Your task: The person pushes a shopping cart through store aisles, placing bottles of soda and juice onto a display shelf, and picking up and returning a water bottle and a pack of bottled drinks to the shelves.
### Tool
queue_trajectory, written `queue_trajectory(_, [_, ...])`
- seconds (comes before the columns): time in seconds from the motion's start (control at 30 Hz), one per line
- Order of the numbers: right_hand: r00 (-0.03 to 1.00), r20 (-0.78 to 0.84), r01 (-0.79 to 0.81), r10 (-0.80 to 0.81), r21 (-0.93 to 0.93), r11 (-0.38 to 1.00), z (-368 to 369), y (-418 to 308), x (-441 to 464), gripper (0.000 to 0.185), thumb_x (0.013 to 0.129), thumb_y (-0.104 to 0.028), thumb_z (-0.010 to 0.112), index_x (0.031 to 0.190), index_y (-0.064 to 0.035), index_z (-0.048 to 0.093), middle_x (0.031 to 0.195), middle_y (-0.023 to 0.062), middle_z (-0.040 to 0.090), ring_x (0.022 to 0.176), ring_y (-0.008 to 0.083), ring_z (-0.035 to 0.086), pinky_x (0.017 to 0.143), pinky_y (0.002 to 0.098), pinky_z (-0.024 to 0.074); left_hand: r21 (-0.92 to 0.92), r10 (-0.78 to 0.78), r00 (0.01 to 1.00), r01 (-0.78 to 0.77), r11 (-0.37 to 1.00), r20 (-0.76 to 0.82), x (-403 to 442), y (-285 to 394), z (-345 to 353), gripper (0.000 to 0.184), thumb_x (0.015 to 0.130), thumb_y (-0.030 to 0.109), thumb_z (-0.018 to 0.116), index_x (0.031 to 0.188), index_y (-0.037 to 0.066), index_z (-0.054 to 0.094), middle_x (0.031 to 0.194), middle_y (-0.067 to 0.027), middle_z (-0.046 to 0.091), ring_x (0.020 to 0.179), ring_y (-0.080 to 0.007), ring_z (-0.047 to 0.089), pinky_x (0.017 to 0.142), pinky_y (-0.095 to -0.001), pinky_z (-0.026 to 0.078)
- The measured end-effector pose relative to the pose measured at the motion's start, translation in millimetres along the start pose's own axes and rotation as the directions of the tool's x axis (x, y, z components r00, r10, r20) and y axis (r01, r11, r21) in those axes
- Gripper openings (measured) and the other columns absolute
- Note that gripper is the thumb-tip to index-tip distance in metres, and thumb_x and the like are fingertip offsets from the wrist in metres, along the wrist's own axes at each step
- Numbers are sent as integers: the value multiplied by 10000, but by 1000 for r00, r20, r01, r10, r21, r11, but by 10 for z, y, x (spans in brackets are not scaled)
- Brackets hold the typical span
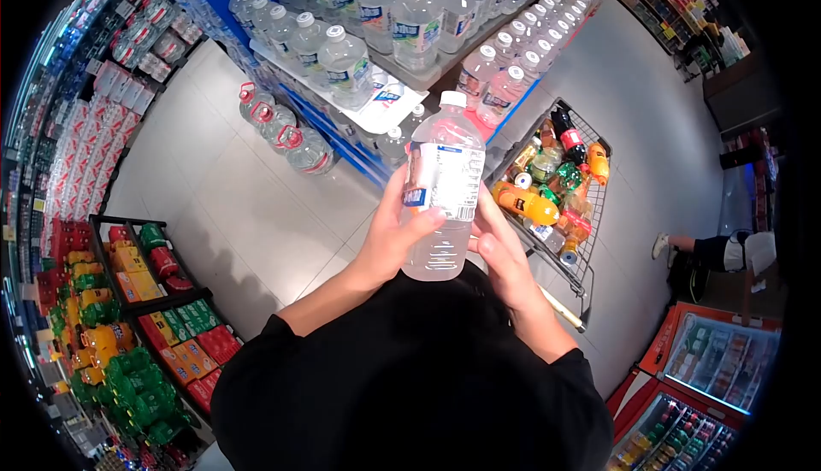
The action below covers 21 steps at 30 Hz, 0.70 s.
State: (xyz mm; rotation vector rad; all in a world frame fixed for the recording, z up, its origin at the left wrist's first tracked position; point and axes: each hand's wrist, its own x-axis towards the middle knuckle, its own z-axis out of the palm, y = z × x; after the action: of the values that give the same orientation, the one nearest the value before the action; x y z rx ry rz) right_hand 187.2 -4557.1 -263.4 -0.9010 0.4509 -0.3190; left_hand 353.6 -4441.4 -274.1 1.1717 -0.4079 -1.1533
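Both of my hands hold a clear plastic bottle [440, 244] with a white cap, upright in front of my chest. Its label, white with a blue strip and a barcode, faces me. My left hand [389, 236] wraps its left side, thumb across the front below the label. On the other side my right hand [503, 257] supports it, its fingers partly hidden behind the bottle. Just beyond stands a tiered display of similar bottles [416, 31], with a white sign [385, 108] on its near corner.
A wire shopping cart [590, 253] filled with drink bottles stands to my right. Large red-handled water jugs [308, 150] sit on the floor by the display. Drink crates [137, 266] and shelves line the left. A person's leg [682, 243] shows at far right, above drink coolers [710, 360].
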Motion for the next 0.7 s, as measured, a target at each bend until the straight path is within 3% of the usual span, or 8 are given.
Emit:
queue_trajectory(0.03, [999,36,-16,16,-1,1000,9,-32,27,938,989,-288,750,1727,-31,232,1690,173,399,1441,250,511,1109,365,491,-170,-66,996,75,983,60,65,-59,-148,820,1014,310,679,1675,17,291,1628,-197,480,1492,-313,507,1210,-440,428])
queue_trajectory(0.1, [993,120,25,24,-387,922,161,-298,-9,999,901,-101,827,1734,-94,275,1785,193,244,1443,273,518,1006,361,561,-492,-141,960,247,835,243,48,22,-325,829,1043,410,594,1698,26,261,1661,-216,448,1449,-320,552,1225,-484,437])
queue_trajectory(0.13, [978,204,151,-47,-529,835,180,-238,-13,1023,786,43,872,1687,-113,412,1820,209,122,1420,286,545,922,358,598,-488,-148,972,221,844,184,90,-80,-407,926,1012,575,556,1691,12,273,1661,-243,444,1414,-385,579,1211,-542,455])
queue_trajectory(0.37, [910,409,376,-65,-749,545,541,-42,318,874,777,-155,932,1574,-162,573,1786,206,231,1329,415,589,1101,459,529,-873,-29,912,400,277,409,168,-355,-886,1127,843,635,734,1692,45,286,1629,-278,467,1374,-457,598,1167,-607,475])
queue_trajectory(0.47, [914,402,349,-45,-725,594,654,15,416,819,801,-167,925,1551,-150,594,1783,204,241,1439,416,530,1131,462,514,-874,-68,923,380,304,378,116,-266,-1023,1065,880,633,681,1682,31,318,1611,-293,483,1383,-454,588,1160,-586,500])
queue_trajectory(0.57, [932,354,298,-80,-621,725,624,157,515,907,846,-127,906,1637,-102,462,1794,206,210,1542,385,444,1134,440,505,-758,-76,945,301,578,317,175,-292,-1253,1167,805,652,751,1677,15,308,1588,-265,510,1321,-430,635,1148,-582,493])
queue_trajectory(0.63, [965,239,218,-112,-481,849,633,257,538,1023,848,-48,903,1701,-83,339,1814,208,120,1531,275,458,1098,376,508,-748,-203,956,293,596,213,54,-358,-1418,1148,809,631,742,1657,-20,323,1559,-262,536,1310,-419,639,1143,-573,500])
queue_trajectory(0.7, [992,112,101,-64,-360,927,592,345,557,1050,908,-66,868,1733,-79,218,1806,170,121,1330,196,598,1047,350,531,-592,-219,966,255,764,134,31,-210,-1398,1114,829,611,725,1656,-20,326,1562,-251,535,1339,-424,621,1154,-581,489])
